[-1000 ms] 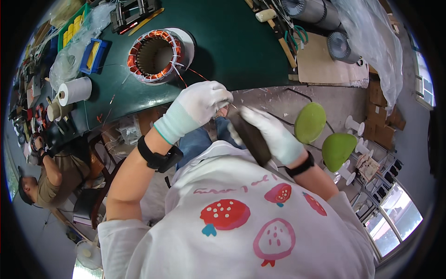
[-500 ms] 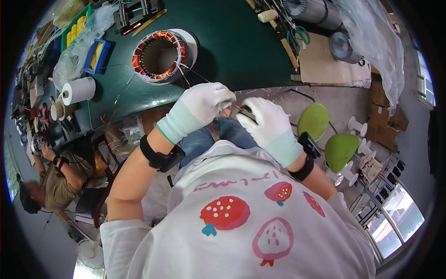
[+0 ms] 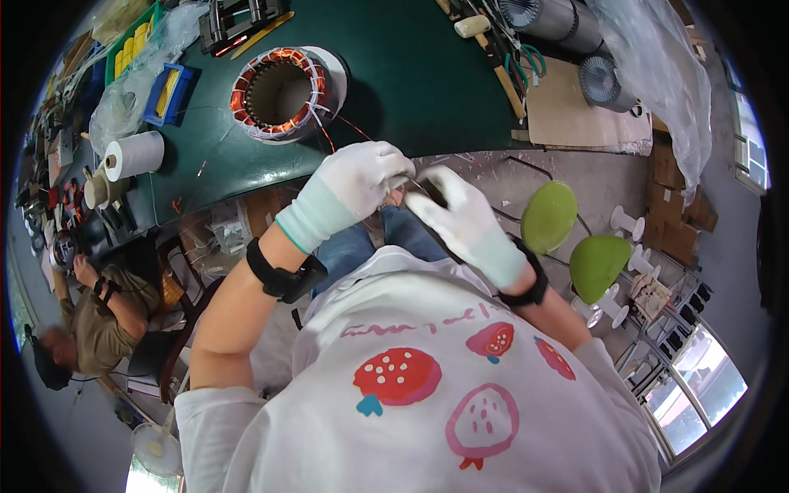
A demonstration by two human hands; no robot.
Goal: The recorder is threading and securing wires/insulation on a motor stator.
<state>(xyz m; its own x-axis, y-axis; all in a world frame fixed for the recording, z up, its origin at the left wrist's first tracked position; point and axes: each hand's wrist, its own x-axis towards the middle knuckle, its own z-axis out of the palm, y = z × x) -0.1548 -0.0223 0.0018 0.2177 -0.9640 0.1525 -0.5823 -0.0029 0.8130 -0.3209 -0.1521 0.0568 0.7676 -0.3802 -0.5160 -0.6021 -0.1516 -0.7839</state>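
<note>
A motor stator (image 3: 239, 97) with laced copper windings stands near the table's front edge. From its right side a thin reddish lead wire (image 3: 353, 127) runs to my left hand (image 3: 362, 182). This hand, in a white knit glove, is closed with fingertips pinched on the wire, just off the table's edge. My right hand (image 3: 462, 220), also gloved, is close beside it, fingers bent around a dark, narrow object that the glove mostly hides. A short bit of wire shows between the two hands.
The green table (image 3: 411, 74) holds a white thread spool (image 3: 136, 156), a blue bin (image 3: 168, 94) and a mallet (image 3: 472, 26). Metal cores (image 3: 606, 84) rest on cardboard at the right. Green stools (image 3: 549, 217) stand on the floor at right. Another person (image 3: 115, 312) works at far left.
My right hand has turned and shifted slightly left, closer to my left hand. The left hand keeps its pinch almost in place. The view has moved slightly.
</note>
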